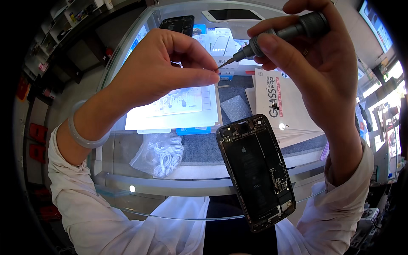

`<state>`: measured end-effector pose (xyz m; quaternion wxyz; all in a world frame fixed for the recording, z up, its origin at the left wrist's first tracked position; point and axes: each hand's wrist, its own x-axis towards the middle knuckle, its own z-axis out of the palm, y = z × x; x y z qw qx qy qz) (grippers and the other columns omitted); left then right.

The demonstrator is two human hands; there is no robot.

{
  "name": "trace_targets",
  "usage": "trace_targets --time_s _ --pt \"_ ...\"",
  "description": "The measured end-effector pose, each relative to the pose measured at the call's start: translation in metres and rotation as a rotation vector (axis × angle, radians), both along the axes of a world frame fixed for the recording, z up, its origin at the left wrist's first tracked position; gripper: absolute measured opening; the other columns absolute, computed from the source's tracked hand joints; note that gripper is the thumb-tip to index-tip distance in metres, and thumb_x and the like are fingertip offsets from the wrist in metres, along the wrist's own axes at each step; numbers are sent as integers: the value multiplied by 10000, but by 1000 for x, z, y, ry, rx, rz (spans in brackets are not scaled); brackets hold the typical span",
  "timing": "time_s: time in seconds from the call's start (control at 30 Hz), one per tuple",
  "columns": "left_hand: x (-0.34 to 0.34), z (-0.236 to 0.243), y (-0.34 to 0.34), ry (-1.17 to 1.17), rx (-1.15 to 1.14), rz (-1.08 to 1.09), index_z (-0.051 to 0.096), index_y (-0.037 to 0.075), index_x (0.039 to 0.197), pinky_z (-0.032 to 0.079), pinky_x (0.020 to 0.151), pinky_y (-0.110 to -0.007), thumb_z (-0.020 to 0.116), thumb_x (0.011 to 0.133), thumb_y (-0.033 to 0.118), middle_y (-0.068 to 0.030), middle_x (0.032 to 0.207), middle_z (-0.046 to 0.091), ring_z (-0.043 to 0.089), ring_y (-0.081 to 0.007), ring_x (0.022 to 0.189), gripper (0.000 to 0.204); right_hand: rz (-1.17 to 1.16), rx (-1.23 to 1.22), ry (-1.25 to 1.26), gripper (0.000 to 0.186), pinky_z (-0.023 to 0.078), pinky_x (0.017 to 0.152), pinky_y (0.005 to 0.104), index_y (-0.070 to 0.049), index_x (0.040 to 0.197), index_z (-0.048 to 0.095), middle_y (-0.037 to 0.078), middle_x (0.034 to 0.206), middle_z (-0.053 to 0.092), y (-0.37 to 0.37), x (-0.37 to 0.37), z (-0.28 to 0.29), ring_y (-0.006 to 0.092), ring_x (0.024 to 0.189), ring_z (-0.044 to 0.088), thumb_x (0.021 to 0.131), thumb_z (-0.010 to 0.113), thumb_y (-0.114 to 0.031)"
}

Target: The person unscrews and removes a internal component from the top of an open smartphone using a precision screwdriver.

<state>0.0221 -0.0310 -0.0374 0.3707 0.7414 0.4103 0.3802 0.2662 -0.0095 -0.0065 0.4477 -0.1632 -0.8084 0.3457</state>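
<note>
Screwdriver [299, 26], dark and chunky, sits in the right hand [312, 59], with the fingers and thumb wrapped around it. From where I watch, the left hand [170, 63] has its thumb and pointing finger pinched together right by the thin tip [225, 63]. I can't tell if they hold something tiny there.

Below the hands, the open phone [255, 174] lies by itself on the glass counter [114, 193], insides up, turned a little. Its bottom end seems to poke past the near edge, so I think a bump could tip it.

I guess the phone is light, stiff and a bit slippery. Its bare insides look easy to hurt, so I'd hold it by the long side edges and never press on the black middle. The screwdriver looks hard and a little heavy; its fat handle is the best place to grab.
</note>
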Motion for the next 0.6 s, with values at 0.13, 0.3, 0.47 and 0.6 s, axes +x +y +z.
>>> trace_targets --time_s 0.13,0.3,0.47,0.6 --pt "0 1 0 -6 -36 11 762 46 886 478 635 -210 843 770 137 -35 804 717 621 -69 699 168 35 51 33 414 602 768 270 -33 1140 363 174 933 666 5 3 -5 147 825 706 879 683 7" --pt "-1 2 0 0 -15 -9 754 38 891 476 629 -201 843 771 134 -37 806 715 621 -65 696 177 49 94 37 419 603 785 280 -32 1136 368 174 930 665 4 3 -1 159 848 711 870 688 14" --pt "-1 0 0 -21 8 -38 750 32 885 477 610 -187 843 772 134 -43 797 711 615 -58 671 179 -96 153 -42 411 604 759 272 -24 1125 379 171 881 666 -6 -2 3 155 807 711 866 696 13" --pt "-2 -1 -1 27 21 -11 750 28 882 478 605 -182 842 771 127 -44 787 707 613 -57 660 175 -153 173 -98 409 603 756 272 -24 1125 380 170 879 666 -11 -5 3 154 805 711 867 696 12"
